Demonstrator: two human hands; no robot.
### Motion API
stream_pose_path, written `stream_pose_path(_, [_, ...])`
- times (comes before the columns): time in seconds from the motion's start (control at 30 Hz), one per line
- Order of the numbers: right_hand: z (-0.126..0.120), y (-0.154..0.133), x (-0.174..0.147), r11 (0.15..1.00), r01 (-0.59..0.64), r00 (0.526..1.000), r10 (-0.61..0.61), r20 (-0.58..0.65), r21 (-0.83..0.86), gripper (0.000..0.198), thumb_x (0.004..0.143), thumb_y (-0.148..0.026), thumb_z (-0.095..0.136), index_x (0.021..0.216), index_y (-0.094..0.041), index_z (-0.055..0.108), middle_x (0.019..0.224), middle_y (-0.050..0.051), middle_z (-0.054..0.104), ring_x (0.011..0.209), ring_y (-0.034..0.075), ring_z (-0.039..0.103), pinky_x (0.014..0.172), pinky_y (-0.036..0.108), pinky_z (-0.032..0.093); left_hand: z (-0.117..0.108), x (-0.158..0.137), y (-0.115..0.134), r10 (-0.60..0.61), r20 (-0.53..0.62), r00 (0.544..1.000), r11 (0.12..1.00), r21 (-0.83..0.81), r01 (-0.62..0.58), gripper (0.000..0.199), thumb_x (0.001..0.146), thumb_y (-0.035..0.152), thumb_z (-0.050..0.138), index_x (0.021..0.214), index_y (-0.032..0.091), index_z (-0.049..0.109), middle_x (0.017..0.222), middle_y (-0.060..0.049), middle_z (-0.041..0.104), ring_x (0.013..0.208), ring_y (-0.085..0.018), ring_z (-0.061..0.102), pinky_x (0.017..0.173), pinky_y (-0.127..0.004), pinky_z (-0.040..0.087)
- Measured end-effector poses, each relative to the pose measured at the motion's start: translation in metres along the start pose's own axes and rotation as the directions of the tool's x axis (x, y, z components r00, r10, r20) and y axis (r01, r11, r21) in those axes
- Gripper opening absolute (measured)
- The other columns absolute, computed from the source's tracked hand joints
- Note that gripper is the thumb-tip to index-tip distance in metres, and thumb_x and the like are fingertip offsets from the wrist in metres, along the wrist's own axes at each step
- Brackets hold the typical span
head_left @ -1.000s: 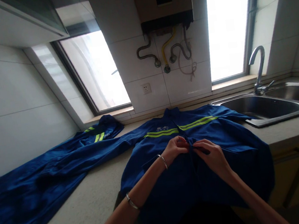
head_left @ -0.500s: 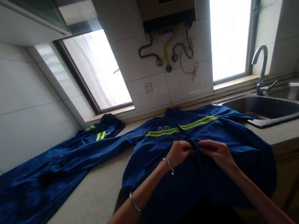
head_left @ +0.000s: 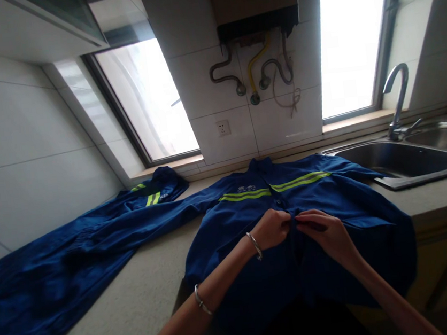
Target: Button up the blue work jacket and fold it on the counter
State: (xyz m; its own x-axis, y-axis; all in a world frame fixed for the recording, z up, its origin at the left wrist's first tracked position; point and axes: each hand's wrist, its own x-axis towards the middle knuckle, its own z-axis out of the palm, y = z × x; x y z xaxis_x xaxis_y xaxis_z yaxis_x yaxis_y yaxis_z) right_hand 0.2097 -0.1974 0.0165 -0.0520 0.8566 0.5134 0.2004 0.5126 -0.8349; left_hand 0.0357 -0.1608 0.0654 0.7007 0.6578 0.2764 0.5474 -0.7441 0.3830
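Note:
A blue work jacket (head_left: 230,226) with yellow-green reflective stripes lies spread over the counter, its collar toward the wall and its lower part hanging over the front edge. My left hand (head_left: 274,227), with bracelets on the wrist and forearm, pinches the jacket's front opening below the chest stripe. Opposite it, my right hand (head_left: 328,233) holds the other side of the same opening between thumb and fingers. The fingertips of both hands nearly meet, and whatever small part lies between them is hidden. A button (head_left: 278,202) shows just above the hands.
A second blue garment (head_left: 58,272) with similar stripes lies along the left of the counter (head_left: 140,284). At the right is a steel sink (head_left: 395,186) with a tap (head_left: 397,96); one sleeve reaches its rim. A water heater (head_left: 255,2) hangs on the back wall.
Both hands stay at the front opening with small finger movements. The left fingers have curled in more, and the cloth between the hands sits a little differently. The view has shifted slightly.

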Motion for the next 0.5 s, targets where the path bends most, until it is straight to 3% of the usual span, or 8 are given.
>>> stream_pose_path(0.17, [-0.005,0.007,0.003,0.990,0.057,0.997,-0.063,-0.041,-0.132,0.017,0.077,-0.035,0.066,0.089,-0.025,0.072,0.098,0.003,0.065,0.089,0.018,0.062,0.080,0.030,0.051,0.008,-0.002,0.007,-0.066,-0.150,0.986,0.993,-0.102,0.050,0.021,0.075,0.006,0.046,0.072,0.014,0.065,0.068,-0.002,0.062,0.064,-0.012,0.056,0.060,-0.020,0.038])
stream_pose_path(0.3, [-0.008,0.008,0.003,0.989,0.049,0.998,-0.053,-0.026,-0.141,0.017,0.077,-0.035,0.066,0.088,-0.024,0.073,0.096,0.003,0.065,0.088,0.018,0.062,0.078,0.029,0.051,0.018,-0.001,0.007,-0.173,-0.189,0.967,0.955,-0.272,0.118,0.023,0.075,0.009,0.046,0.077,0.015,0.068,0.067,-0.002,0.064,0.065,-0.014,0.059,0.062,-0.021,0.041])
stream_pose_path(0.5, [-0.009,0.012,0.005,0.982,0.061,0.998,-0.062,0.000,-0.178,0.022,0.078,-0.037,0.063,0.092,-0.023,0.073,0.099,0.006,0.064,0.086,0.020,0.062,0.074,0.031,0.053,0.028,0.002,0.002,-0.361,-0.124,0.924,0.705,-0.685,0.184,0.010,0.071,0.015,0.056,0.073,0.013,0.065,0.067,-0.001,0.064,0.062,-0.014,0.060,0.061,-0.023,0.046])
